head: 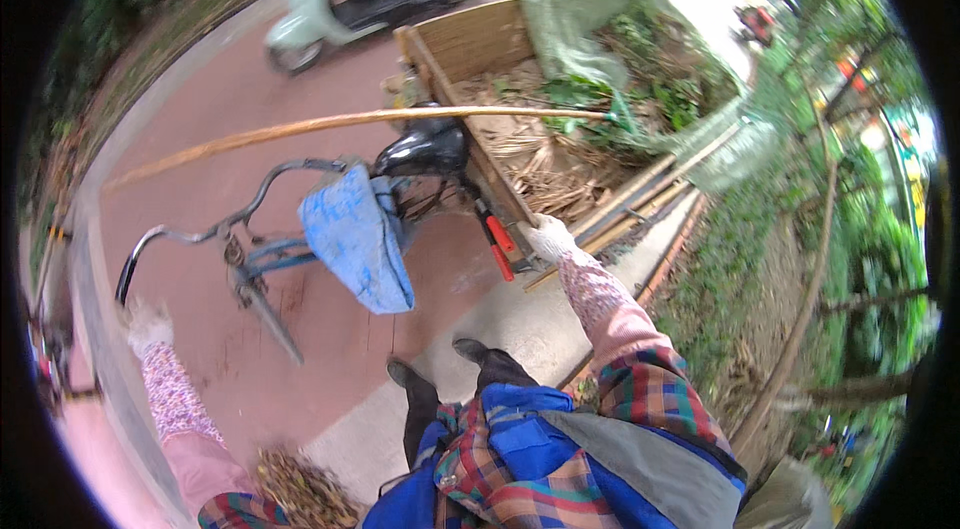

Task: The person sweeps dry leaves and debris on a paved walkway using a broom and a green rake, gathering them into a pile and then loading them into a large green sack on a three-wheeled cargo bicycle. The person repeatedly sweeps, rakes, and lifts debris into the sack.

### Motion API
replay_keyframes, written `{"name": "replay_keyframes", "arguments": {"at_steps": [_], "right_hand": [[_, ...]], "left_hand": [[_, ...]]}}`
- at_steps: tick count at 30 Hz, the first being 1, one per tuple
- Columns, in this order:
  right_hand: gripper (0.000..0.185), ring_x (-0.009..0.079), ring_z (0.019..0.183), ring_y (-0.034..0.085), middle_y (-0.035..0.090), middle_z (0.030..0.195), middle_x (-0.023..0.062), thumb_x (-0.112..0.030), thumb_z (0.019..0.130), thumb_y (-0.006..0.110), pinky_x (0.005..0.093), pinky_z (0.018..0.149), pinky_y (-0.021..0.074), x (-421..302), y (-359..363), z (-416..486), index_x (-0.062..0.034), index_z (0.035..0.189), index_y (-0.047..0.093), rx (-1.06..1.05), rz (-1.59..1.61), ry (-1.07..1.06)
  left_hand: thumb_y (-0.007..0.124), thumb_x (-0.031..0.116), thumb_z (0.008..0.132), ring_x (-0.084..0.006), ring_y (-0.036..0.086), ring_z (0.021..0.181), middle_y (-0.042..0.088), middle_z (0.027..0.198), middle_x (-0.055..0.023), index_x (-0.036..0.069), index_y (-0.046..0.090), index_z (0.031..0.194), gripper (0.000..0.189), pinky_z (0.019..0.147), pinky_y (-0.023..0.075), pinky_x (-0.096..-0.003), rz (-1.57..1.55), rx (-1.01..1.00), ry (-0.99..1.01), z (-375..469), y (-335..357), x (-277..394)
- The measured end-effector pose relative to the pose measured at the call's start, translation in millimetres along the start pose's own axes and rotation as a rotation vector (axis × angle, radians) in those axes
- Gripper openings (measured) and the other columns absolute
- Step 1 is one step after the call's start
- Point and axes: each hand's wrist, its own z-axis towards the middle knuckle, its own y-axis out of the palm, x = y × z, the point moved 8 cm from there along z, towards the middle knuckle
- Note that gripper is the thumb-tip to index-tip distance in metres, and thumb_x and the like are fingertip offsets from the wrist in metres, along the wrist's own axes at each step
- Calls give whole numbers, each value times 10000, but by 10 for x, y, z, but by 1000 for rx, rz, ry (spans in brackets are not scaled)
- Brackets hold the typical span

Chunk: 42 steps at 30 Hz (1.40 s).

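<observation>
My left hand, in a pale glove, is at the black grip of the tricycle's curved metal handlebar; blur hides whether its fingers are closed. My right hand, gloved in white, grips the near corner of the wooden cart box. Between them are a blue cloth draped over the frame and a black saddle. Red-handled loppers hang beside the box. A long wooden pole lies across the saddle and box. Dry fronds, leaves and green netting fill the box.
A person on a pale green scooter is on the red path beyond the cart. Bamboo poles run along the box's near side. A brick-edged planted strip with thin trunks lies at right. Dry leaves are low at left.
</observation>
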Motion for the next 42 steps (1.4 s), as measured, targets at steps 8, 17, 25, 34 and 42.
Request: {"name": "replay_keyframes", "arguments": {"at_steps": [8,17,25,34,42], "right_hand": [[587,394,1319,735,779,1378,237,-502,1043,683,481,1116,580,212,111,197,-52,1410,768,72,-141,56],[577,415,1290,739,789,1328,268,-483,1011,686,484,1108,579,242,123,297,-39,1363,795,101,-222,-27],[570,409,1286,744,789,1343,247,-496,984,704,484,1121,576,182,108,222,-87,1369,802,177,-209,17],[590,384,1238,782,819,1295,225,-511,937,750,496,1078,611,307,-33,94,-102,1358,812,145,-96,105],[672,386,1250,749,808,1323,262,-454,1032,756,452,1097,547,763,-67,627,86,1430,721,60,-118,-62]], "left_hand": [[704,332,1081,-405,778,1207,811,1283,-191,103,762,1425,417,1068,602,-532,-553,60,412,606,557,618],[780,267,986,-365,479,1591,416,1781,-119,206,340,1772,903,1275,447,-592,23,471,77,253,-540,58],[746,398,1058,-458,788,1095,793,1181,-242,79,604,1345,452,939,614,-609,-140,250,228,1320,-312,-32],[563,475,1124,-514,733,1256,776,1278,-315,76,652,1518,568,1052,577,-594,-665,18,66,-202,-117,-185],[574,453,1117,-503,701,1314,698,1354,-401,0,625,1472,578,1080,591,-590,-1180,-211,-215,-1877,-648,221]]}}
